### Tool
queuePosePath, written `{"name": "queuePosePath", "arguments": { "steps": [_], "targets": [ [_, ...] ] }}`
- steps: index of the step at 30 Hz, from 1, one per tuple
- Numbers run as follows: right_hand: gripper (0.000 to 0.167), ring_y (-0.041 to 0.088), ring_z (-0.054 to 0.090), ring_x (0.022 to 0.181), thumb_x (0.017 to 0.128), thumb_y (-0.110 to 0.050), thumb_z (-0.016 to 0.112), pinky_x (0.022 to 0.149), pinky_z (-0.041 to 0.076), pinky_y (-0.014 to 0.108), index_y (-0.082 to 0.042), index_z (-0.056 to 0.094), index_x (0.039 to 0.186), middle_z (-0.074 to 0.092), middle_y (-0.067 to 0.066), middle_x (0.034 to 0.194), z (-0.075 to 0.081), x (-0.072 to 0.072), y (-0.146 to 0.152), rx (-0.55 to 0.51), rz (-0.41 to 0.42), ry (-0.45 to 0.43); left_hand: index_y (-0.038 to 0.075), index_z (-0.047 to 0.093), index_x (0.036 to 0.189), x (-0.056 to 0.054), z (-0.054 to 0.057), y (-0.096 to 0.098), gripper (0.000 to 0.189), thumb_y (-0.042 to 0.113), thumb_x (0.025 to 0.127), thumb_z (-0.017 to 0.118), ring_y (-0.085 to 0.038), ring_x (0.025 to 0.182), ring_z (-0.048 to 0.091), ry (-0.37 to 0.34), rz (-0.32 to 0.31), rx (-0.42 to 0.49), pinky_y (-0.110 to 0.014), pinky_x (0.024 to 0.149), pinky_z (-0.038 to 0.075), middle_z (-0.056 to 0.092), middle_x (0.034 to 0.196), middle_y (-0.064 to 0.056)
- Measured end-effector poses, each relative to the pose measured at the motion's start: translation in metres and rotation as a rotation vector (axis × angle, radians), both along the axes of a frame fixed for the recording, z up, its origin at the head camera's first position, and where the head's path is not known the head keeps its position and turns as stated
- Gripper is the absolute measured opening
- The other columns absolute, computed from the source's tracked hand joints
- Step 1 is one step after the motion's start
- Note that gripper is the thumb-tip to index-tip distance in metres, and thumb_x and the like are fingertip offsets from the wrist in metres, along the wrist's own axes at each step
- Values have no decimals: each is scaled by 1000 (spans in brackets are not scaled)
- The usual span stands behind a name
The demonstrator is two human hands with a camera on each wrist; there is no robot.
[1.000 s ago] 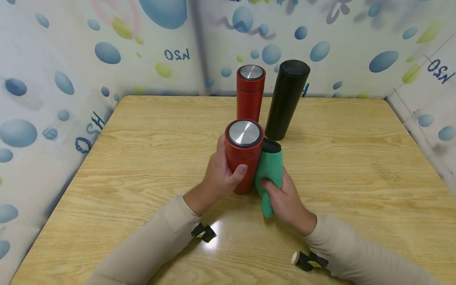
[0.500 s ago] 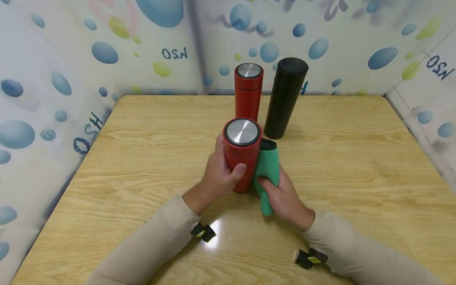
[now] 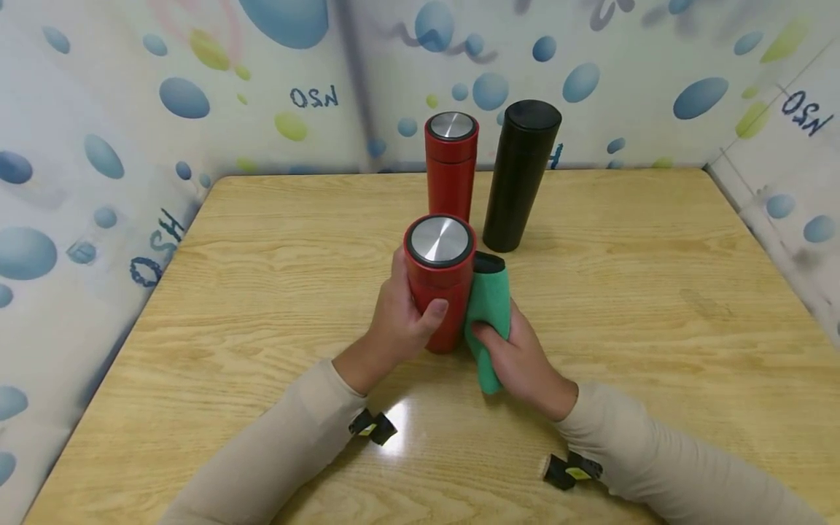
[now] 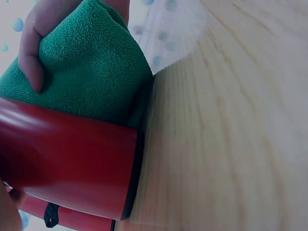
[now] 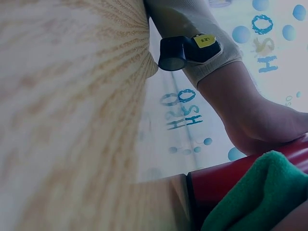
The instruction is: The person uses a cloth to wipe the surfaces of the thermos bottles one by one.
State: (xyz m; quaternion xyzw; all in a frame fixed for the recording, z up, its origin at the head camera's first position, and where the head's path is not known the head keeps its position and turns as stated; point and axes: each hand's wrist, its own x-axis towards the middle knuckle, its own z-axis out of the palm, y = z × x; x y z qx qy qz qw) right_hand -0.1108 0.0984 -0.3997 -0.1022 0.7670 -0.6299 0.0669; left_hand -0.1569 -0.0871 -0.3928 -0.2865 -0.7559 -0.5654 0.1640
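In the head view my left hand (image 3: 392,328) grips a red thermos (image 3: 429,281) with a brushed silver lid from its left side, the thumb across its front. The thermos stands upright on the table. My right hand (image 3: 527,361) holds a green cloth (image 3: 491,302) against the thermos's right side. A dark patch shows at the cloth's upper end; I cannot tell what it is. In the left wrist view, the fuzzy cloth (image 4: 96,62) lies along the red body (image 4: 72,159). From the right wrist, the cloth (image 5: 264,192) covers part of the thermos (image 5: 226,180).
A second red thermos (image 3: 451,171) with a silver lid stands just behind the held one, its lower part hidden. To its right is a tall black thermos (image 3: 523,175). The wooden table (image 3: 282,277) meets patterned walls at the back and sides.
The head view has shifted slightly, so the thermoses and hands appear a little further left and up. Both hands keep their hold, with no plain movement between them.
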Motion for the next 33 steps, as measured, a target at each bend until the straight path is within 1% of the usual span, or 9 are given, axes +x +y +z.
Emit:
{"name": "queuePosePath", "arguments": {
  "steps": [4, 13, 19, 22, 26, 31, 33],
  "targets": [
    [48, 26, 53, 122, 98, -1, 48, 108, 42, 50, -1, 37, 145, 53, 16, 139, -1, 0, 0, -2, 3, -3, 2, 29, 143, 0, -1, 0, 91, 76, 90, 43, -23, 120, 60, -7, -9, 6, -41, 99, 54, 60, 132, -15],
    [48, 26, 52, 124, 98, -1, 47, 109, 41, 53, -2, 36, 145, 52, 16, 140, -2, 0, 2, -10, 14, 9, 2, 30, 143, 0, 0, 2, 93, 77, 89, 43, -24, 119, 60, -4, 7, 4, -41, 100, 53, 61, 131, -15],
    [50, 25, 52, 125, 98, 0, 47, 109, 42, 52, -4, 35, 147, 51, 14, 141, -2, -1, 3, -11, 28, 9, 2, 30, 143, -1, -1, 3, 94, 77, 89, 43, -25, 118, 61, 12, 25, -5, -41, 99, 54, 61, 130, -16],
    [51, 24, 51, 126, 98, -1, 47, 110, 41, 51, -4, 34, 147, 51, 13, 142, -2, -2, 3, -15, 36, 6, 2, 31, 143, -1, -1, 3, 93, 76, 89, 44, -26, 118, 61, 16, 24, 1, -42, 99, 53, 61, 130, -16],
    [50, 22, 51, 124, 98, -1, 47, 109, 43, 47, -4, 35, 147, 52, 12, 140, -2, -3, 3, -8, 38, 11, 2, 30, 143, -1, 0, 2, 93, 76, 89, 44, -25, 120, 60, 13, 17, 11, -42, 101, 53, 60, 132, -16],
    [48, 21, 53, 119, 98, -1, 48, 105, 46, 34, -4, 37, 145, 54, 12, 137, -1, -3, 3, -4, 42, 21, 0, 30, 142, -1, 1, 2, 94, 77, 89, 45, -25, 120, 60, 3, 12, 20, -42, 101, 52, 60, 132, -16],
    [48, 21, 53, 119, 98, -1, 48, 104, 46, 31, -4, 38, 145, 54, 12, 137, -1, -3, 3, -9, 46, 20, 0, 30, 143, -1, 1, 3, 94, 76, 89, 45, -25, 120, 59, -2, 2, 24, -42, 101, 52, 59, 132, -16]
  ]
}}
